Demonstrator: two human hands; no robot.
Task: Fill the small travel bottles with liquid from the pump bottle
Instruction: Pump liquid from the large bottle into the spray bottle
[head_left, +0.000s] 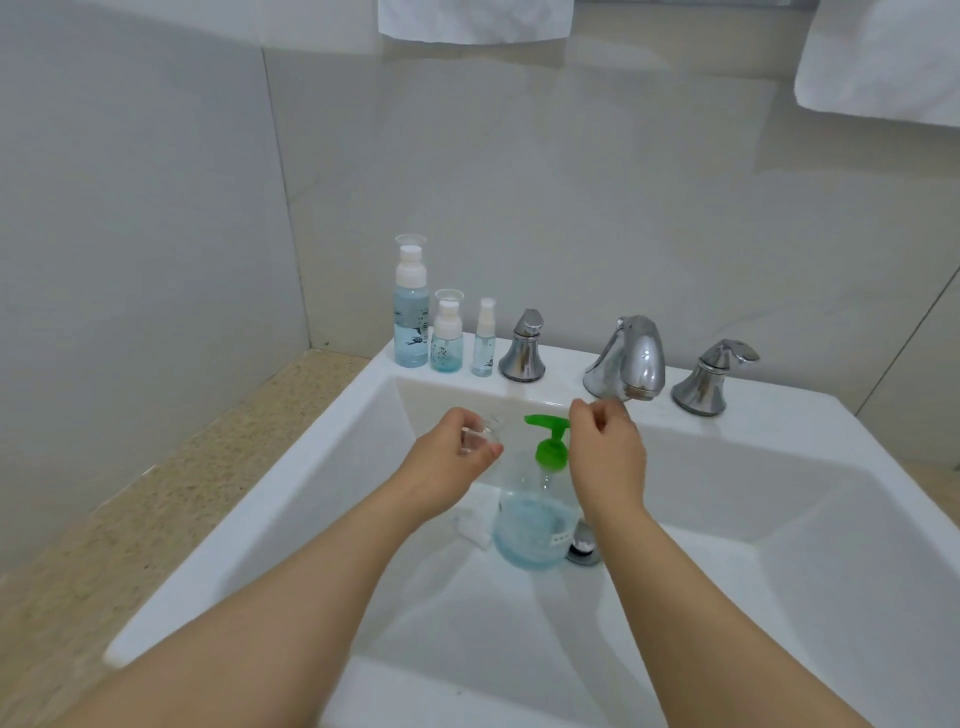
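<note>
A clear pump bottle (530, 525) with a green pump head (549, 441) and pale blue liquid stands inside the white sink (291, 483). My left hand (452, 462) grips a small clear bottle (480, 439) just left of the pump nozzle. My right hand (608, 457) hovers beside the pump head on its right, fingers curled; whether it pinches anything I cannot tell. Three travel bottles stand on the sink's back ledge: a tall one (411, 317), a medium one (447, 338) and a thin spray one (484, 343), all holding bluish liquid.
A chrome tap spout (631, 358) with handles to its left (523, 348) and right (711, 376) sits on the back ledge. A drain plug (584, 545) and a small white piece (475, 527) lie in the basin. A speckled counter (130, 499) runs left; white towels (883, 57) hang above.
</note>
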